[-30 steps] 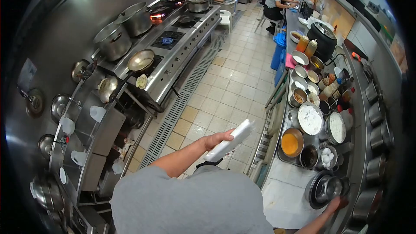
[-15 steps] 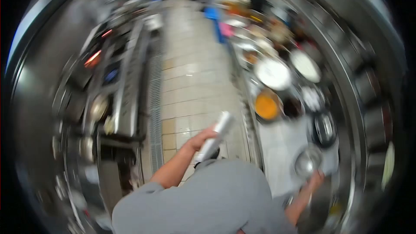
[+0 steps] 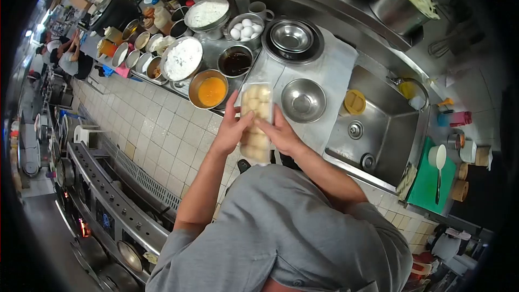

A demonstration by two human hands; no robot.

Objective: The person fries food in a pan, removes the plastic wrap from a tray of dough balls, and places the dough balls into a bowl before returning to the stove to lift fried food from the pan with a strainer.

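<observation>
Both of my hands grip a long clear plastic pack [image 3: 256, 138] filled with rows of pale, rounded pieces. I hold it in front of my body, close to the counter's edge. My left hand [image 3: 232, 130] has its left side, with the thumb across the front. On the opposite side is my right hand [image 3: 280, 131], its thumb also pressed on the front. Just right of the pack, an empty steel bowl [image 3: 304, 100] rests on a white cloth [image 3: 338, 65]. A steel bowl of orange-yellow liquid [image 3: 210, 91] stands to the left.
Behind are a bowl of dark sauce [image 3: 236, 61], eggs [image 3: 246, 30] in a bowl and white powder [image 3: 183, 59] in another. A steel sink [image 3: 378, 130] lies right; beyond it, a green board [image 3: 427, 178]. A stove [image 3: 116, 205] runs lower left. People [image 3: 73, 59] stand far left.
My view has turned right toward the counter and sink. My right hand has left the steel bowl and joined my left on the pack, now raised in front of me.
</observation>
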